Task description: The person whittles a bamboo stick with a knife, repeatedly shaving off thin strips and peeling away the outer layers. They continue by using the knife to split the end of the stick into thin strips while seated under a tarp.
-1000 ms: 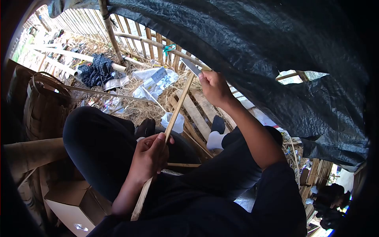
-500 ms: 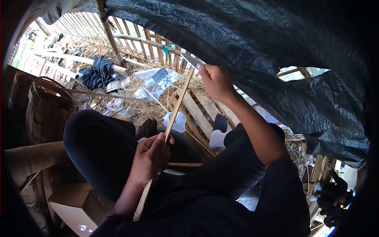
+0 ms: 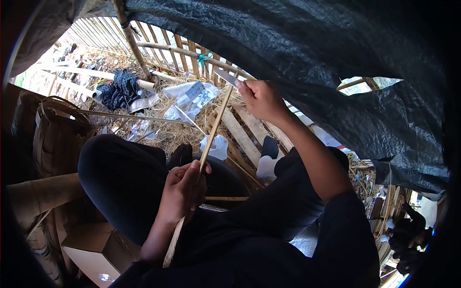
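I saw the left hand (image 3: pixel 185 192) closed tight round the lower part of the bamboo strip (image 3: pixel 211 132), which slanted up in front of the wooden pallet (image 3: pixel 242 137). Above the pallet, the right hand (image 3: pixel 261 98) was fisted on a knife (image 3: pixel 224 77), its blade touching the strip's top end.

Centre of frame
I see the bamboo strip (image 3: pixel 212 133) slanting from left hand (image 3: pixel 185 192), centre, up to knife (image 3: pixel 224 77) in right hand (image 3: pixel 260 99).

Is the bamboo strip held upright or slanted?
Slanted: the bamboo strip leans from left hand up to the knife in right hand.
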### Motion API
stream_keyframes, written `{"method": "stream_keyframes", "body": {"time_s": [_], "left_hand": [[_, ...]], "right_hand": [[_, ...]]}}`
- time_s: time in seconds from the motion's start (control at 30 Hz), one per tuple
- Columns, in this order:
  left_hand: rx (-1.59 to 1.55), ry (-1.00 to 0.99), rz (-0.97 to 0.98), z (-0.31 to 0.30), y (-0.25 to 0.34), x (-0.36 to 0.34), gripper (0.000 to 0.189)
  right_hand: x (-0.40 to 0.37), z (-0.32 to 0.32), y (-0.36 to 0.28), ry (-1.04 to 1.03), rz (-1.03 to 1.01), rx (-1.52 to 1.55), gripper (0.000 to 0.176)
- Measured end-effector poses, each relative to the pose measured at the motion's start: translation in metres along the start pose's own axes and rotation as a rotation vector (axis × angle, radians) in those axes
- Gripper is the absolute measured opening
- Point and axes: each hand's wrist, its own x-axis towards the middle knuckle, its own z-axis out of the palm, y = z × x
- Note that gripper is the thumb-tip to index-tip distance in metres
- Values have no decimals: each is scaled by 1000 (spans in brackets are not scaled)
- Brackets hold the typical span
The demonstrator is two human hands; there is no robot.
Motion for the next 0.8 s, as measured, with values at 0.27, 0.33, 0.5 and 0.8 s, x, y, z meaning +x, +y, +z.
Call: {"method": "stream_keyframes", "body": {"time_s": [0.27, 0.33, 0.5, 0.8], "left_hand": [[28, 23, 5, 2, 0, 5, 34], [-3, 18, -6, 4, 2, 7, 34], [-43, 27, -38, -1, -1, 6, 32], [-240, 5, -101, 2, 1, 10, 31]], "right_hand": [[-4, 2, 8, -53, 7, -39, 48], [-17, 12, -8, -76, -30, -20, 46], [-10, 3, 4, -55, 39, -54, 48], [-13, 11, -3, -89, 16, 21, 44]]}}
